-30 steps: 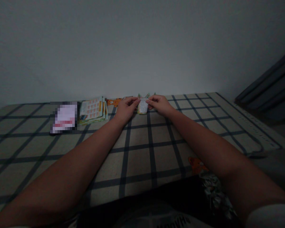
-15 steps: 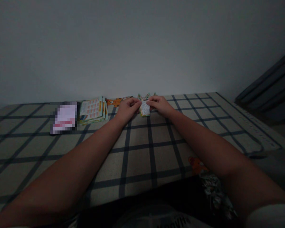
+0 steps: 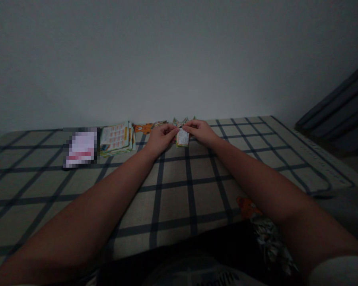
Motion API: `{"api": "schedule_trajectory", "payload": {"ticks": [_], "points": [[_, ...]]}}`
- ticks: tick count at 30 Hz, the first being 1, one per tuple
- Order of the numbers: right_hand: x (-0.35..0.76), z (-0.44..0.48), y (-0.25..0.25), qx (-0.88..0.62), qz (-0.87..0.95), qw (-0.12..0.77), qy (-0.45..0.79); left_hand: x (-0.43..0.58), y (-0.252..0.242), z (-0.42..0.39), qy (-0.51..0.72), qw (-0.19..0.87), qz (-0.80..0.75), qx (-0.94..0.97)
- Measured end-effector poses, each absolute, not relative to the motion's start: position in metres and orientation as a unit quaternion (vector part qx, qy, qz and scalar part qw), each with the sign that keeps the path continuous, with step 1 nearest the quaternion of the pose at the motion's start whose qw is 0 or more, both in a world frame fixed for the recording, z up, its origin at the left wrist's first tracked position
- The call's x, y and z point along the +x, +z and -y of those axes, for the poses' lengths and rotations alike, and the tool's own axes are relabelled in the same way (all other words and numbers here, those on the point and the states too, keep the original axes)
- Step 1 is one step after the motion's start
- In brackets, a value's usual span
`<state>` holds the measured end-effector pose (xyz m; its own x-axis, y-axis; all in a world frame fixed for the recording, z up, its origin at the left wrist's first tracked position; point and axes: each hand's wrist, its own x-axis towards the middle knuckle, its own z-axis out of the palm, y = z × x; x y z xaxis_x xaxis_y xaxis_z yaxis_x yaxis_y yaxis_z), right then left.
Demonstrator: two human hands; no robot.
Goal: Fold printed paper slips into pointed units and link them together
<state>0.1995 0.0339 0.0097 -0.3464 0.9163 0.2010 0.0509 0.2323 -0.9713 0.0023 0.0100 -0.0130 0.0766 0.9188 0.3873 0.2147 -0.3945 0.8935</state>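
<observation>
As we looked down from the head camera over two bare forearms, a checked cloth [image 3: 174, 198], pale with dark blue lines, spread across the view and reached a plain grey wall [image 3: 179, 59]. It bore everything set out before us. On the left lay a blurred, pixelated rectangle [image 3: 82, 145], pinkish white with a red band, too blocked out for us to name. Just to its right sat a stack of printed sheets [image 3: 115, 138], uneven at the edges, the top one covered in rows of orange-red blocks with a yellow strip. At the lower right, a heap of crumpled or folded paper [image 3: 270, 242] rested against dark fabric [image 3: 214, 238]; we could not tell whether anything enclosed it.

Near the far edge of the cloth, about midway across, was the folded paper [image 3: 183, 138] in our hands. It looked small and roughly rectangular, white with fine dark lines of print and a yellow-green lower edge, that end toward us. Our left hand [image 3: 162, 136] pinched its upper left corner between thumb and fingers; our right hand [image 3: 200, 132] pinched the upper right corner the same way, so both grips were closed together on it. Just behind it, pointed green-and-white paper tips [image 3: 179, 120] showed between the hands. An orange bear print [image 3: 143, 128] decorated the cloth left of them.
</observation>
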Motion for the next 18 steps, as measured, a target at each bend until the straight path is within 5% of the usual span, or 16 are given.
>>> {"api": "schedule_trajectory", "payload": {"ticks": [8, 18], "points": [[0.198, -0.035, 0.009, -0.386, 0.662, 0.445, 0.463, 0.005, -0.010, -0.008, 0.505, 0.425, -0.426, 0.619], [0.198, -0.043, 0.002, -0.372, 0.633, 0.450, 0.509, 0.002, -0.009, -0.010, 0.531, 0.306, -0.463, 0.640]]}}
